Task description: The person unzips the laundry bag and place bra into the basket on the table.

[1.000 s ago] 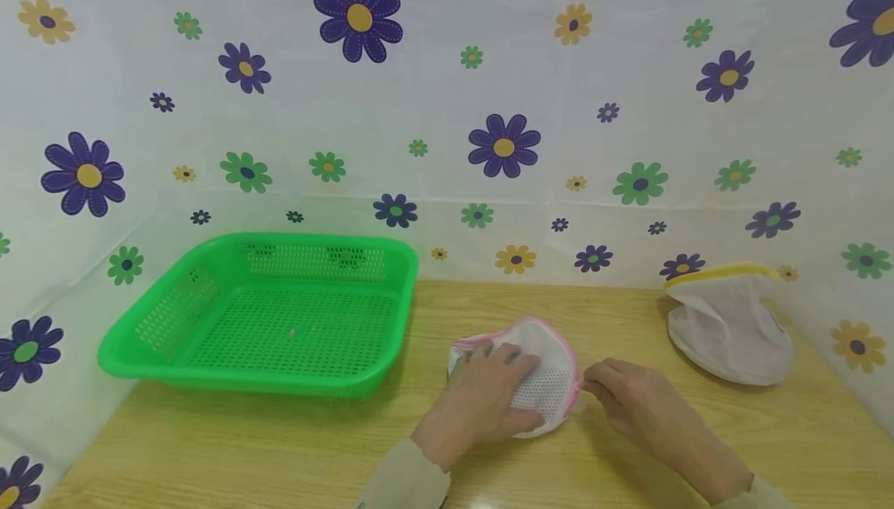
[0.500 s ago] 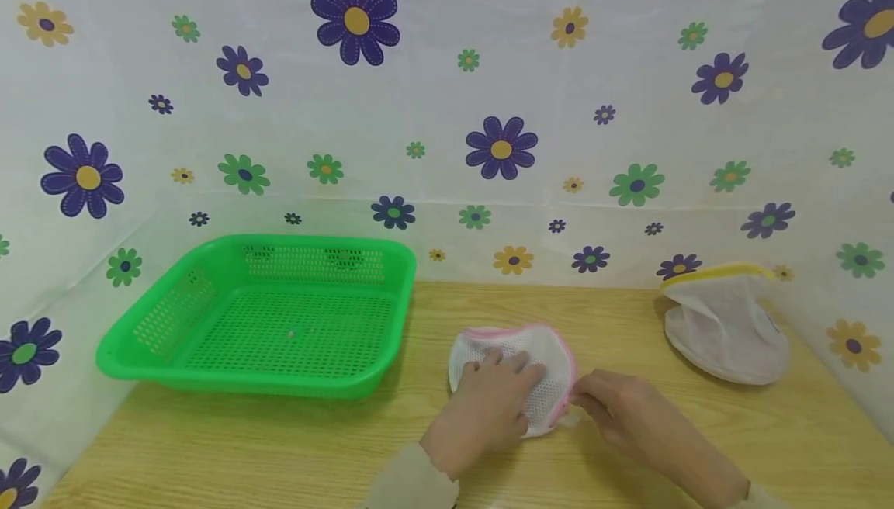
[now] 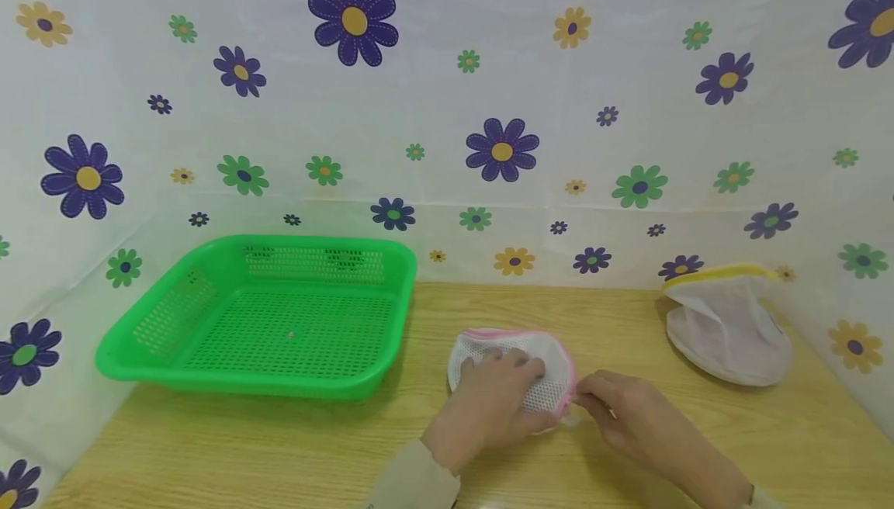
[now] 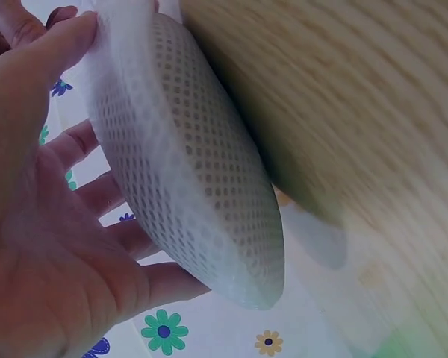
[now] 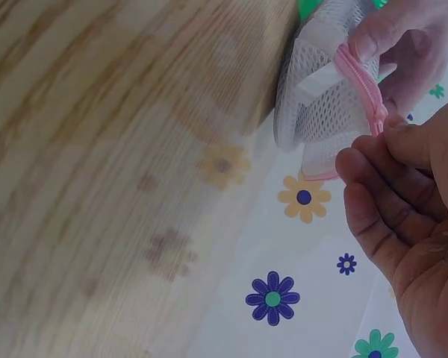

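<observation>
A small round white mesh laundry bag (image 3: pixel 559 356) with a pink zipper (image 5: pixel 362 86) around its edge lies on the table. My left hand (image 3: pixel 490 404) grips it from above, fingers spread over the mesh and thumb by the zipper. In the left wrist view the thumb and fingers frame the bulging mesh side (image 4: pixel 187 149). At the bag's right edge, my right hand (image 3: pixel 628 412) pinches the end of the zipper between thumb and forefinger. Those fingertips hide most of the zipper pull. A white tag (image 5: pixel 319 82) shows on the bag's side.
A green perforated plastic basket (image 3: pixel 363 381) stands on the left of the wooden table (image 3: pixel 279 455). Another white bag with a yellow zipper (image 3: pixel 729 330) sits at the back right. A flower-print sheet (image 3: pixel 433 98) encloses the back and sides.
The bag's right edge has shifted slightly left and down, and the right hand has moved with it, still pinching the zipper. The left hand's fingers have shifted a little on the mesh.
</observation>
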### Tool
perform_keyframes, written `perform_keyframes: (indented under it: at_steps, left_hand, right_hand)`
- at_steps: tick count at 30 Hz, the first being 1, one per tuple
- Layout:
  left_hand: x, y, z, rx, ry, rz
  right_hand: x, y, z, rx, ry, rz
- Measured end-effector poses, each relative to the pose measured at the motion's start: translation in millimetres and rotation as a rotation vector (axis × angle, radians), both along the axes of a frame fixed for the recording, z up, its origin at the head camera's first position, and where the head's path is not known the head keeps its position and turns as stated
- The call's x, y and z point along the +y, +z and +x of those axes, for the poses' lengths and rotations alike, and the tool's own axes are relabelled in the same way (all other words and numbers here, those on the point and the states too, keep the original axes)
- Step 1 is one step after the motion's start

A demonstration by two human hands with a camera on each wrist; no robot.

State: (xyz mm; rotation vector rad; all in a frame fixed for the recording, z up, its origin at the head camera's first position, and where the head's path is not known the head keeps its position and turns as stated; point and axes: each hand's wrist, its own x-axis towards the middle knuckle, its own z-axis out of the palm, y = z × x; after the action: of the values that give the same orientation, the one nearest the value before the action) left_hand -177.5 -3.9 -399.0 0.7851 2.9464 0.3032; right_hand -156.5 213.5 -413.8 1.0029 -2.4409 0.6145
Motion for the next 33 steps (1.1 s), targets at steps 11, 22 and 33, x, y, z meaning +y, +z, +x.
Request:
perform_keyframes:
  at_steps: [11, 22, 33]
  left_hand:
    - [-3.9, -1.2, 1.1, 0.067, -0.045, -0.025]
    - [-3.7, 1.0, 2.6, 0.08, -0.056, -0.049]
    - [-5.0, -0.9, 5.9, 0.107, -0.058, -0.038]
  right_hand:
    - [1.4, 1.0, -3.1, 0.069, -0.039, -0.04]
    - [1.6, -0.6, -6.4, 0.118, -0.053, -0.066]
    - [-1.9, -4.1, -5.7, 0.131, -0.109, -0.059]
